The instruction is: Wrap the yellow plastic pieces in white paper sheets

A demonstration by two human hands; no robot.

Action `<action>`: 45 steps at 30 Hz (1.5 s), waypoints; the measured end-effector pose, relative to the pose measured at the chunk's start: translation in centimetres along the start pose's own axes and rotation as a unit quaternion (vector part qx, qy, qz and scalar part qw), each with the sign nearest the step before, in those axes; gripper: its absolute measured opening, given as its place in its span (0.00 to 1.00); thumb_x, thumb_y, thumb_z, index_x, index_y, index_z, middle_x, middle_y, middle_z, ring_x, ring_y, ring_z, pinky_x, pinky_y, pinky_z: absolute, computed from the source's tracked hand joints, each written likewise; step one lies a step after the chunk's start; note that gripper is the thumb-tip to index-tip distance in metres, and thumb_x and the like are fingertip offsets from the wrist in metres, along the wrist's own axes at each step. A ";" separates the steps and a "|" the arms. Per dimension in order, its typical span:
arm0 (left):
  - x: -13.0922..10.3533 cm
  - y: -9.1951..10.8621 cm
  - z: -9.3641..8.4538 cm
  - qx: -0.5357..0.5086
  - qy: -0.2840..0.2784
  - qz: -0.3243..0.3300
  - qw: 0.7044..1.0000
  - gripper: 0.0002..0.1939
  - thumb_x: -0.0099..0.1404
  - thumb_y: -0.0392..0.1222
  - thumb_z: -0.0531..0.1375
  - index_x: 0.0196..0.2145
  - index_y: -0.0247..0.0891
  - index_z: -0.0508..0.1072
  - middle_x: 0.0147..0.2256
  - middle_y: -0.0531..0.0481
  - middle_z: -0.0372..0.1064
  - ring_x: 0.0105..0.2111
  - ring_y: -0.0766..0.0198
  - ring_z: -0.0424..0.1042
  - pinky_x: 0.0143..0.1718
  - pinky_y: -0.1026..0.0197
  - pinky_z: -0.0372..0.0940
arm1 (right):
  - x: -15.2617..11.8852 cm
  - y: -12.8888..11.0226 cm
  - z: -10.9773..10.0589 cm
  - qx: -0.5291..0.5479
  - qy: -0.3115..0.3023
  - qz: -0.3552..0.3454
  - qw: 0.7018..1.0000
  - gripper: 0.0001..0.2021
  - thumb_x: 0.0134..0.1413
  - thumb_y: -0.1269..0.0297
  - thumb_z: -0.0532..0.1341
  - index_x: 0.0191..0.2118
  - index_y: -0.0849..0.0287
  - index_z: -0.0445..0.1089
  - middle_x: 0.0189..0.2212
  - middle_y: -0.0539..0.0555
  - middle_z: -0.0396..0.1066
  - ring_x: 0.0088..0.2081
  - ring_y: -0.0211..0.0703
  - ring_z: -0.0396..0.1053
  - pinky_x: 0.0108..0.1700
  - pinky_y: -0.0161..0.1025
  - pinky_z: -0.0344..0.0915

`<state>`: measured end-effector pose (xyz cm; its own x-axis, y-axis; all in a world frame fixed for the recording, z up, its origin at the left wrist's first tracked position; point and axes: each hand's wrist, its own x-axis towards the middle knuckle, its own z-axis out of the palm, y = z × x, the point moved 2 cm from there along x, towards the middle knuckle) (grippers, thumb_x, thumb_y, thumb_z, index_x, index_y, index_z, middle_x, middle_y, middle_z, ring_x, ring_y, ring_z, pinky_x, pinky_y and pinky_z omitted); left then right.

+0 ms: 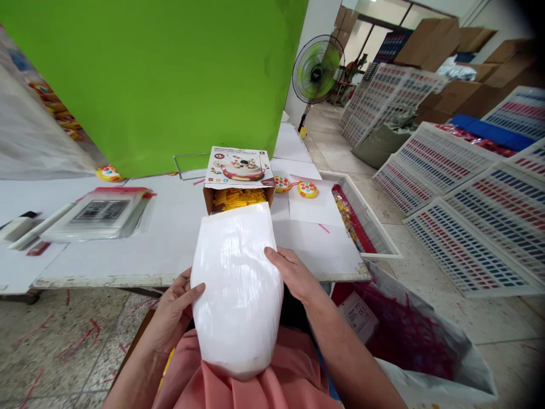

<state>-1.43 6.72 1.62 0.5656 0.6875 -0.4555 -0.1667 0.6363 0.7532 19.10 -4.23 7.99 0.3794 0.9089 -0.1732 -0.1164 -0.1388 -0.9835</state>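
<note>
- Fingers of the left hand (176, 309) spread and pressed flat against the left side of a white bundle (236, 289), thumb on its front; not clenched, holding by pressure.
- Fingers (276, 257) of the right hand (296, 275) laid over the bundle's right edge, slightly curled, gripping it from that side.
- Bundle held upright between both hands, resting low on a pink lap (255, 386), its top edge leaning toward an open cardboard box (238, 196).
- Box standing on the white tabletop (170, 244) just beyond the bundle, near the front edge; yellow pieces (238, 199) visible inside; printed lid flap (238, 166) raised behind, showing a toy picture.
- Two small round toys (307, 189) on a white sheet just right of the box, well clear of the hands.
- Stack of clear plastic bags (102, 213) lying on the tabletop to the left, apart from the box.
- Green board (170, 74) standing behind the tabletop, closing off the view beyond.
- White tray (370, 227) with red and yellow contents beside the tabletop's right end.
- Large bag (409, 335) of red material on the floor at the right, close to the right forearm.
- Standing fan (317, 71) farther back; white crates (468, 238) spread over the floor to the right.
</note>
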 end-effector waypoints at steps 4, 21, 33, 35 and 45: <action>0.1 0.0 -0.1 0.000 0.004 0.008 1.000 0.30 0.47 0.32 0.68 0.48 0.39 0.65 0.26 0.54 0.72 0.26 0.65 0.73 0.29 0.66 0.69 | 0.0 -0.2 0.1 0.011 -0.013 -0.003 1.000 0.20 0.54 0.49 0.54 0.34 0.63 0.71 0.31 0.54 0.72 0.33 0.43 0.68 0.37 0.37 0.61; 0.1 0.1 -0.2 0.007 0.004 0.007 1.000 0.27 0.48 0.33 0.67 0.46 0.39 0.66 0.33 0.50 0.74 0.28 0.65 0.73 0.29 0.66 0.70 | 0.2 0.2 0.3 0.030 -0.019 0.006 0.999 0.20 0.55 0.50 0.54 0.34 0.64 0.72 0.29 0.53 0.72 0.31 0.42 0.67 0.37 0.38 0.61; 0.1 0.2 -0.3 0.021 0.013 -0.002 1.000 0.31 0.47 0.35 0.68 0.50 0.39 0.65 0.37 0.48 0.74 0.29 0.63 0.74 0.29 0.65 0.69 | 1.1 1.4 0.1 0.047 -0.005 0.025 0.999 0.20 0.54 0.51 0.55 0.34 0.65 0.73 0.27 0.53 0.71 0.31 0.41 0.66 0.34 0.36 0.59; 0.0 0.2 -0.1 0.027 0.012 0.000 1.000 0.32 0.48 0.35 0.67 0.51 0.39 0.64 0.38 0.47 0.74 0.30 0.63 0.74 0.30 0.65 0.69 | 1.0 1.5 0.0 0.052 0.000 0.020 0.998 0.20 0.54 0.51 0.55 0.34 0.65 0.72 0.27 0.53 0.71 0.32 0.41 0.66 0.35 0.36 0.59; -1.1 0.6 1.6 0.108 0.078 0.057 0.989 0.35 0.55 0.49 0.62 0.59 0.49 0.55 0.58 0.49 0.55 0.56 0.53 0.58 0.45 0.62 0.65 | 0.6 0.5 -0.3 -0.032 0.057 -0.054 0.996 0.20 0.57 0.51 0.51 0.30 0.63 0.68 0.27 0.51 0.68 0.30 0.39 0.62 0.33 0.35 0.57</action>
<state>-0.89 5.81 3.33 0.4184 0.8067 -0.4173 -0.0351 0.4735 0.8801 19.57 -3.89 7.42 0.4887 0.8698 -0.0681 -0.0123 -0.0712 -0.9974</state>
